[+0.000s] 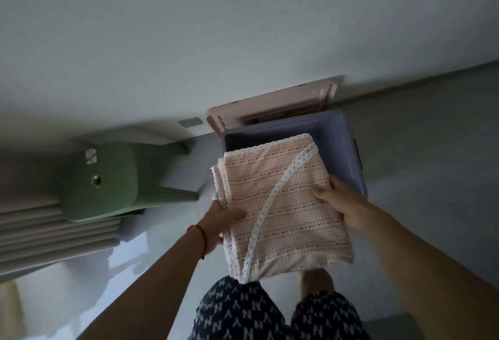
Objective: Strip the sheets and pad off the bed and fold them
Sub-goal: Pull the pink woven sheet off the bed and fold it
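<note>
A folded pink checked sheet [280,204] with white lace trim is held flat in front of me, above the floor. My left hand [218,221] grips its left edge, thumb on top and fingers underneath. My right hand [341,202] grips its right edge the same way. The sheet's far end hangs over the open purple plastic bin [340,134] on the floor by the wall. The bed is not in view.
A pink lid [270,107] leans against the white wall behind the bin. A green plastic stool [108,180] stands to the left, beside grey pleated curtains [54,234]. My legs in patterned shorts are below the sheet on the grey floor.
</note>
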